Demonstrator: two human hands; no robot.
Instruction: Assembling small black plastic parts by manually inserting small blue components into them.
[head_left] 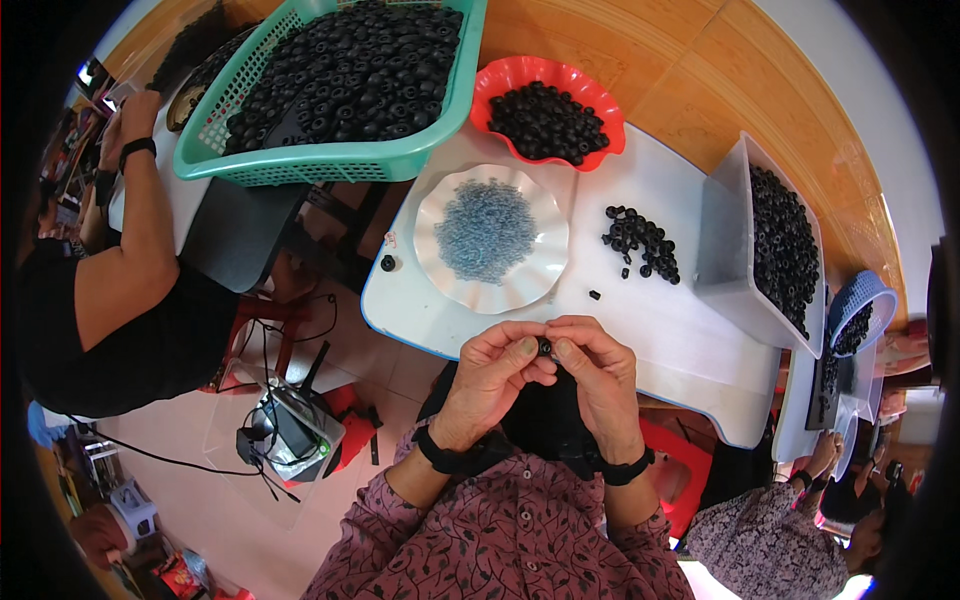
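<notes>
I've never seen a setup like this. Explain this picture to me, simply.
There is no robot here: the picture comes from a wide fisheye camera worn on a person's head, looking down, so straight edges bend near the rim. The picture's left is the person's left.

The left hand and right hand are bare. They meet near the white table's near edge, their fingertips holding a small black ring-shaped piece.

On the table are a white scalloped plate of tiny bluish bits, a red scalloped bowl of black pieces, a loose black cluster and, at the right, a translucent bin. A green basket of black rings fills the upper left.
</notes>
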